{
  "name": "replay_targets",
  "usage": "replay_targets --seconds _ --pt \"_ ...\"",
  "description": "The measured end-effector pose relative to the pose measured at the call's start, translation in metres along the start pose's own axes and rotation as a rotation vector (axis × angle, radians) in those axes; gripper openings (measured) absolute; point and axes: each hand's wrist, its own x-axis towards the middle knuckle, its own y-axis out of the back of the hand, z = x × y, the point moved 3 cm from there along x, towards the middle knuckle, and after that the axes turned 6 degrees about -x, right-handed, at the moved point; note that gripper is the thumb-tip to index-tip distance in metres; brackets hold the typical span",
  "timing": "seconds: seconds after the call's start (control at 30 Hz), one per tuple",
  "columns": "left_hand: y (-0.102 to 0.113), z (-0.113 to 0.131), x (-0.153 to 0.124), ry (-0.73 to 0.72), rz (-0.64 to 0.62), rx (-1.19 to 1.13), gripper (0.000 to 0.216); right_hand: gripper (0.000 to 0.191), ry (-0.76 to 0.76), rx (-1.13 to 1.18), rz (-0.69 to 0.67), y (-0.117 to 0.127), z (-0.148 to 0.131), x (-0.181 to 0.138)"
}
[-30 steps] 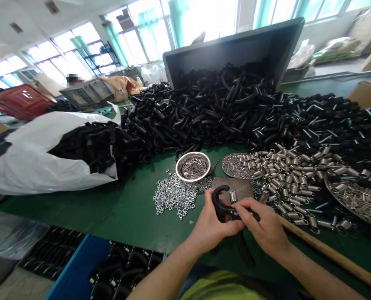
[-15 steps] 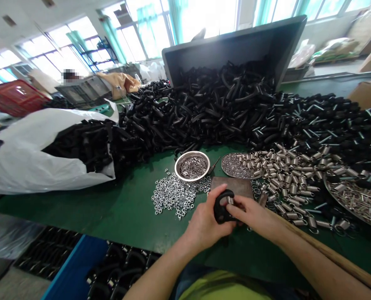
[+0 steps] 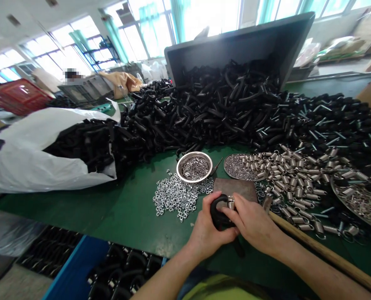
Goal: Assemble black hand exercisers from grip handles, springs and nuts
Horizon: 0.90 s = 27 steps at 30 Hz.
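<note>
My left hand is closed round a black curved handle part, thumb underneath and fingers over its upper side. A coiled metal spring stands nearly upright at the part's hooked end. The fingers of my right hand pinch the spring and press against the black part. Whether the spring is hooked onto it I cannot tell. Just beyond my hands lies a flat metal block. A dark end pokes out below my hands.
Loose nuts and a metal bowl of small pins lie left of the block. Springs, a pin tray and a wooden-handled tool are on the right. Black handles heap up behind, before a grey bin.
The black part has turned in my hands, and the spring now stands more upright. A dark end has come into view below my hands. The whole view has shifted slightly.
</note>
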Motion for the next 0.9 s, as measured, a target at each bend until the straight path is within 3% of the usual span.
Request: replay_targets --seconds 0.2,0.33,0.4,0.5,0.6,0.67,0.77,0.9 --pt "-0.009 -0.019 0.017 0.083 -0.108 -0.041 0.079 0.033 -0.062 0.006 -0.093 -0.01 0.015 0.016" --pt "-0.013 -0.033 0.037 0.052 -0.117 0.096 0.077 0.037 0.012 -0.094 -0.208 -0.01 0.037 0.034" --pt "-0.001 -0.032 0.052 -0.066 -0.061 0.265 0.062 0.039 0.031 -0.189 -0.193 -0.003 0.043 0.046" --pt "0.038 -0.028 0.082 -0.157 0.115 0.605 0.027 0.032 0.071 -0.258 -0.073 0.011 0.039 0.074" --pt "0.081 -0.031 0.113 0.008 0.197 0.994 0.019 0.023 0.121 -0.234 0.017 0.014 0.02 0.114" --pt "0.098 -0.035 0.129 0.085 0.175 1.094 0.016 0.019 0.133 -0.227 0.02 0.009 0.004 0.141" --pt "0.105 -0.041 0.144 0.113 0.122 1.114 0.014 0.018 0.114 -0.224 0.002 -0.006 -0.014 0.172" --pt "0.1 -0.046 0.148 0.129 0.106 1.133 0.018 0.031 0.069 -0.203 -0.018 -0.025 -0.022 0.188"
